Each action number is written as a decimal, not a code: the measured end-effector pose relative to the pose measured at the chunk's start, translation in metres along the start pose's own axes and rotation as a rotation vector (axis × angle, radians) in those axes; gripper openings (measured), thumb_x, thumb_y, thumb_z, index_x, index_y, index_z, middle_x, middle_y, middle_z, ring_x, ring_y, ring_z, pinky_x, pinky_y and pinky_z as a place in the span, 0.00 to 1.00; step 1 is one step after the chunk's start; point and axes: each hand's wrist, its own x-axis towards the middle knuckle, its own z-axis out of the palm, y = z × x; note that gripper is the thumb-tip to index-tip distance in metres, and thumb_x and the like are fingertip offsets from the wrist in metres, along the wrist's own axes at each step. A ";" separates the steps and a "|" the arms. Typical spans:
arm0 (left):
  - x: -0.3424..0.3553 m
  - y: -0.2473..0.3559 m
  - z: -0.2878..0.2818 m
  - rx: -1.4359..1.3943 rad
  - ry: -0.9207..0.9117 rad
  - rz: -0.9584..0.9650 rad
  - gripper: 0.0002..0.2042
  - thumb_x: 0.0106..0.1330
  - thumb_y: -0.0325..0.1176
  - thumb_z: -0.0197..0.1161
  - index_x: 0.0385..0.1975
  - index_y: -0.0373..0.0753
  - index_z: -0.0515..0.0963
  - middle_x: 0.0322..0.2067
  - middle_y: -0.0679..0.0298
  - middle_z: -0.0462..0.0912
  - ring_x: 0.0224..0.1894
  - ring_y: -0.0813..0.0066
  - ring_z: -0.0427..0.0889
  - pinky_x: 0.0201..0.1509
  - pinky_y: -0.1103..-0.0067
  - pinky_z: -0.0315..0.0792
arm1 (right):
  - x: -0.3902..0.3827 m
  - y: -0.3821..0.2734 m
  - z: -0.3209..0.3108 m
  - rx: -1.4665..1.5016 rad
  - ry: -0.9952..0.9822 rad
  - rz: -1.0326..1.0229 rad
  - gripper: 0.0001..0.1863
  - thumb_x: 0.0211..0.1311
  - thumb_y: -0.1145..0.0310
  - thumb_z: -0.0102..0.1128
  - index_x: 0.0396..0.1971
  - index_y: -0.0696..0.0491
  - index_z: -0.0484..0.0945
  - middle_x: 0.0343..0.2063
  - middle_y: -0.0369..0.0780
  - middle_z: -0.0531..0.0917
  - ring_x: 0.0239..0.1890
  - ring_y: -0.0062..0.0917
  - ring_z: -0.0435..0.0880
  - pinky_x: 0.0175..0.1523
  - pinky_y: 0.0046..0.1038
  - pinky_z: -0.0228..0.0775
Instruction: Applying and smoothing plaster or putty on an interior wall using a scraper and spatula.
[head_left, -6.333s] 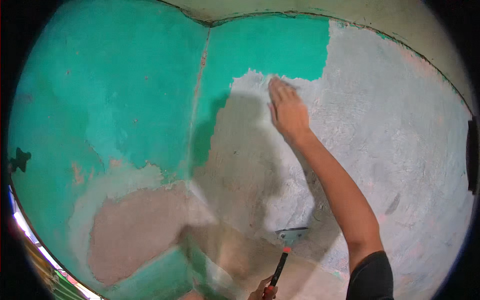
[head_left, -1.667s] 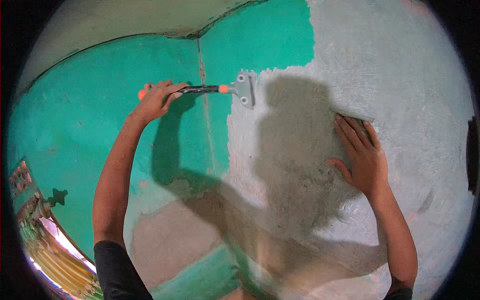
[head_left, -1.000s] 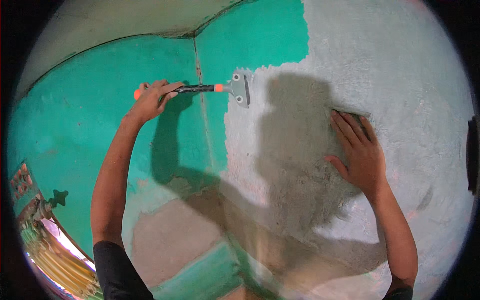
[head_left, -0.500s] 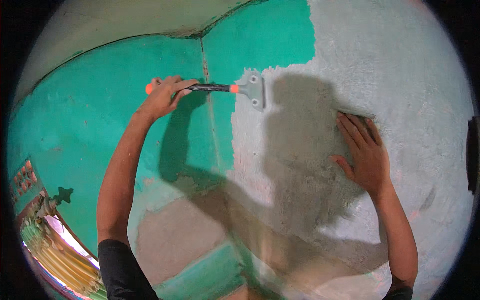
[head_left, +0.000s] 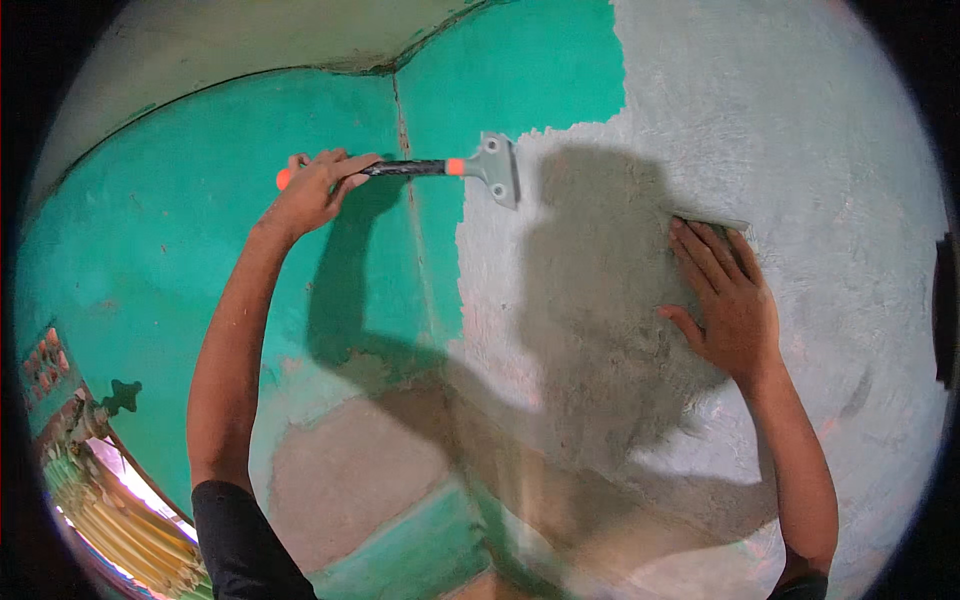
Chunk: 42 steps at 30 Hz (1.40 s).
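My left hand (head_left: pixel 320 190) is closed round the black handle of a scraper with orange end pieces (head_left: pixel 410 168), held horizontally. Its grey wide head (head_left: pixel 493 170) is at the ragged border between turquoise paint (head_left: pixel 490 70) and pale grey coating (head_left: pixel 820 200) on the wall. To the right, my right hand (head_left: pixel 722 295) lies with fingers extended and thumb apart against the coated wall, its fingertips at a thin greyish strip (head_left: pixel 710 221) that I cannot make out.
Above is a dull ceiling (head_left: pixel 240 40) with a cracked seam along the walls' top. A vertical crack marks the corner. At lower left are a small perforated panel (head_left: pixel 45 360) and an opening with yellow-green slatted material (head_left: pixel 125 515). Bare plaster (head_left: pixel 350 470) shows low down.
Since the earliest frame my left hand has raised the scraper from the bottom edge, and my right hand has moved down and right. In the last half second the scraper head shifted slightly up-left.
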 end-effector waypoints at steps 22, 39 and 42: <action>-0.006 0.025 0.014 -0.221 0.000 0.079 0.17 0.78 0.42 0.53 0.64 0.58 0.76 0.34 0.61 0.75 0.40 0.63 0.75 0.48 0.65 0.57 | 0.000 -0.001 -0.002 0.005 -0.004 0.007 0.40 0.66 0.42 0.56 0.70 0.54 0.66 0.73 0.37 0.66 0.75 0.29 0.61 0.80 0.40 0.46; -0.065 0.138 0.049 -0.748 0.025 -0.119 0.18 0.76 0.41 0.55 0.63 0.49 0.77 0.46 0.51 0.85 0.43 0.54 0.84 0.49 0.63 0.75 | 0.004 -0.001 -0.005 0.034 0.016 -0.005 0.37 0.67 0.52 0.60 0.71 0.55 0.65 0.72 0.38 0.67 0.73 0.30 0.63 0.79 0.39 0.50; -0.175 0.233 0.059 -0.939 -0.178 -0.520 0.19 0.75 0.40 0.56 0.59 0.35 0.77 0.49 0.47 0.85 0.52 0.54 0.84 0.58 0.68 0.75 | 0.010 -0.005 -0.005 0.074 0.066 0.000 0.35 0.64 0.59 0.64 0.70 0.55 0.66 0.70 0.39 0.69 0.72 0.30 0.65 0.77 0.39 0.53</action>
